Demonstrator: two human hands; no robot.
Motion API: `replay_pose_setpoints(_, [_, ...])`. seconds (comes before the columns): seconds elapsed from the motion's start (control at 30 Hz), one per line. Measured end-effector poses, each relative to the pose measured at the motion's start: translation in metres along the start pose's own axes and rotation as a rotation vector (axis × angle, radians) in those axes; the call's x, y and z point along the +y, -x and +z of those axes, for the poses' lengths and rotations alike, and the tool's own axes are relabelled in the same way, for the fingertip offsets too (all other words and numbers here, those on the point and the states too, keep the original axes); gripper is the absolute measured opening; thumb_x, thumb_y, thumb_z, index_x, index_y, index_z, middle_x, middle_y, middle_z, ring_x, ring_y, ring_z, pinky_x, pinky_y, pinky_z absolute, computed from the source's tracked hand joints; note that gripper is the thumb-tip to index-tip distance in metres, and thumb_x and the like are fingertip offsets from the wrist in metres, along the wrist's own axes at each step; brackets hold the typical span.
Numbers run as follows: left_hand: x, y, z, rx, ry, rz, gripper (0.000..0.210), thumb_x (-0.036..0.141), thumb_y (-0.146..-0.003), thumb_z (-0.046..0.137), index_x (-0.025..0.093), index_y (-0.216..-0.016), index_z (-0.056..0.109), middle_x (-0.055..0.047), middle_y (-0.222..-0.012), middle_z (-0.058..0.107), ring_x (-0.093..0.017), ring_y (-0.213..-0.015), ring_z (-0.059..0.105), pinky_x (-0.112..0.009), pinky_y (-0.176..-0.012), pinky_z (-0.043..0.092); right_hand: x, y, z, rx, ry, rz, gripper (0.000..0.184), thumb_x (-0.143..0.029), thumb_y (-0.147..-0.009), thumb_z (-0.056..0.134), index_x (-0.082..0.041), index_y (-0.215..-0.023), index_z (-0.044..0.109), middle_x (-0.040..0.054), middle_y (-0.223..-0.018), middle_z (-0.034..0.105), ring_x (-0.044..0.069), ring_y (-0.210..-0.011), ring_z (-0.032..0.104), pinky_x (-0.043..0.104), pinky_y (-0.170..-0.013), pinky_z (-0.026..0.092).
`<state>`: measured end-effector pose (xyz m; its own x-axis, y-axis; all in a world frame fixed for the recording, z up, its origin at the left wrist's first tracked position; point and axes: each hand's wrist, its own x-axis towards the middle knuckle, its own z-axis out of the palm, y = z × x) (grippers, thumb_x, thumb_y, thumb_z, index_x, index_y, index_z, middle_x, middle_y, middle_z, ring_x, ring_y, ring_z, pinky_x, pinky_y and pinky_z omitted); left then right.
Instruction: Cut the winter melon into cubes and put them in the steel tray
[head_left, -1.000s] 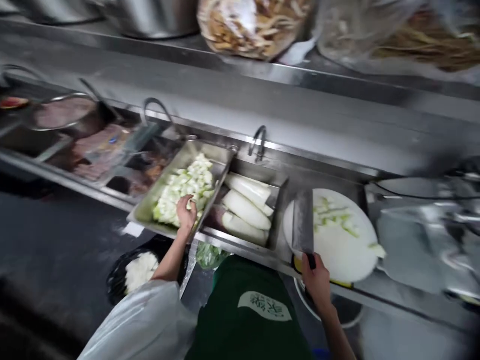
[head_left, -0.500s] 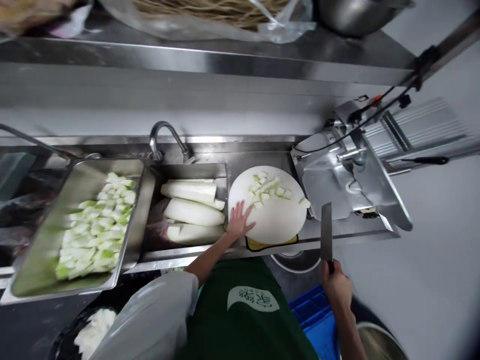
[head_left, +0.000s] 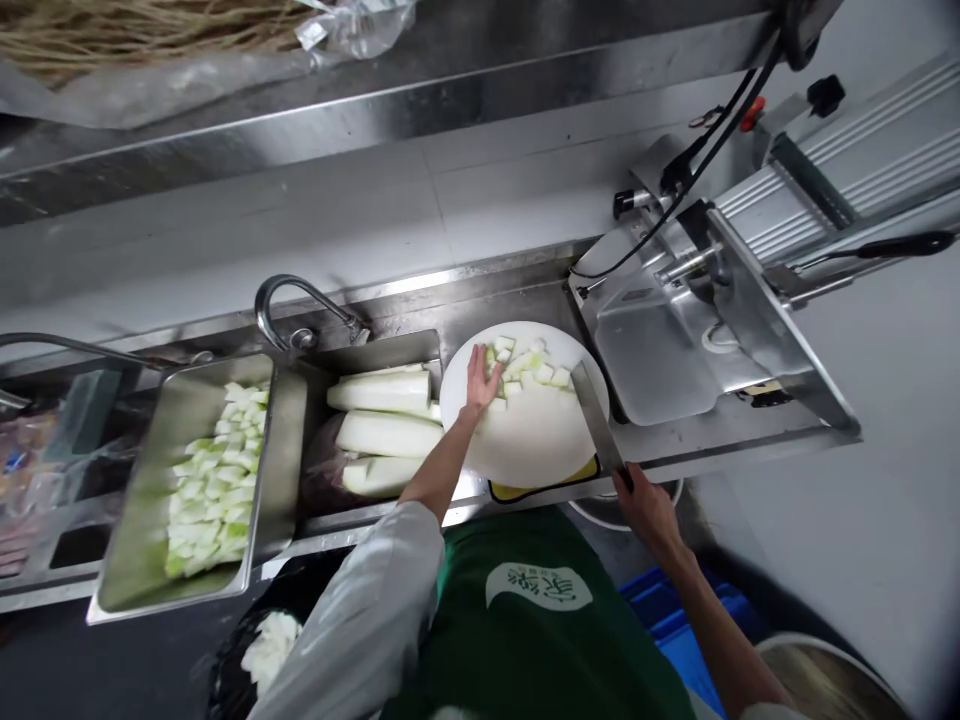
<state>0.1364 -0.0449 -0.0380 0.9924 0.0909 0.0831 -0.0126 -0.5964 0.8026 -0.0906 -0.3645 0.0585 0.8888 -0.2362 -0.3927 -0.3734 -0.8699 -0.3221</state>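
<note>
My right hand grips a cleaver by its dark handle. The blade lies over the right side of a round white cutting board, beside pale green gourd pieces. At the board's left part is my left hand, fingers stretched out along the left edge of the pieces; the frame does not show whether it presses on them. Peeled white gourds lie in the sink left of the board. A yellow cloth-like thing shows under the board's front edge.
A deep steel pan with many cut pieces stands at the left. Behind the sink is a curved tap. A metal slicing machine is to the board's right. Overhead runs a steel shelf; blue crates are below.
My right hand has brought the cleaver left, onto the board's right side. My left hand has moved up the board to the cut pieces. The view has shifted and tilted.
</note>
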Motion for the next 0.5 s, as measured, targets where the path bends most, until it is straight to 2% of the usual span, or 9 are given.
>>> replay_pose_setpoints(0.1, [0.002, -0.036, 0.005, -0.063, 0.079, -0.020, 0.060, 0.055, -0.103, 0.039, 0.017, -0.149, 0.048, -0.012, -0.157, 0.046, -0.023, -0.150, 0.037, -0.043, -0.127, 0.027, 0.020, -0.005, 0.005, -0.072, -0.412, 0.079, 0.035, -0.054, -0.094, 0.049, -0.021, -0.090, 0.059, 0.0027, -0.063, 0.065, 0.018, -0.051, 0.059, 0.027, -0.052, 0.041])
replay_pose_setpoints(0.2, [0.004, -0.045, 0.003, -0.215, 0.080, 0.114, 0.047, 0.051, -0.102, 0.044, 0.019, -0.131, 0.064, -0.010, -0.145, 0.058, -0.023, -0.144, 0.045, -0.046, -0.126, 0.028, 0.044, -0.012, 0.015, -0.155, -0.757, 0.127, 0.047, -0.070, -0.085, 0.054, -0.024, -0.079, 0.050, -0.0043, -0.050, 0.053, 0.016, -0.037, 0.049, 0.028, -0.042, 0.039])
replay_pose_setpoints(0.27, [0.004, -0.031, -0.004, -0.284, 0.091, 0.218, 0.045, 0.050, -0.102, 0.046, 0.019, -0.128, 0.065, -0.011, -0.144, 0.059, -0.023, -0.141, 0.049, -0.044, -0.124, 0.032, 0.054, -0.019, 0.024, -0.176, -0.852, 0.135, 0.051, -0.074, -0.078, 0.060, -0.024, -0.077, 0.047, -0.0056, -0.049, 0.051, 0.015, -0.035, 0.048, 0.028, -0.039, 0.039])
replay_pose_setpoints(0.33, [0.002, -0.004, -0.015, -0.343, 0.091, 0.293, 0.050, 0.050, -0.100, 0.050, 0.019, -0.139, 0.058, -0.012, -0.148, 0.055, -0.023, -0.140, 0.050, -0.042, -0.122, 0.037, 0.054, -0.027, 0.033, -0.194, -0.868, 0.148, 0.053, -0.075, -0.076, 0.062, -0.025, -0.075, 0.046, -0.0053, -0.050, 0.052, 0.015, -0.035, 0.049, 0.028, -0.038, 0.040])
replay_pose_setpoints(0.43, [-0.003, 0.041, -0.029, -0.418, -0.004, 0.337, 0.076, 0.053, -0.087, 0.070, 0.022, -0.151, 0.044, -0.013, -0.160, 0.038, -0.027, -0.148, 0.039, -0.042, -0.123, 0.037, 0.038, -0.044, 0.042, -0.211, -0.822, 0.138, 0.050, -0.073, -0.079, 0.058, -0.025, -0.073, 0.045, -0.0044, -0.048, 0.053, 0.015, -0.035, 0.050, 0.028, -0.039, 0.041])
replay_pose_setpoints(0.5, [-0.004, 0.064, -0.027, -0.374, -0.082, 0.310, 0.090, 0.053, -0.077, 0.080, 0.024, -0.153, 0.042, -0.012, -0.165, 0.025, -0.030, -0.152, 0.031, -0.043, -0.123, 0.037, 0.022, -0.055, 0.046, -0.211, -0.798, 0.128, 0.047, -0.070, -0.082, 0.057, -0.025, -0.074, 0.045, -0.0044, -0.048, 0.054, 0.015, -0.035, 0.051, 0.027, -0.039, 0.042])
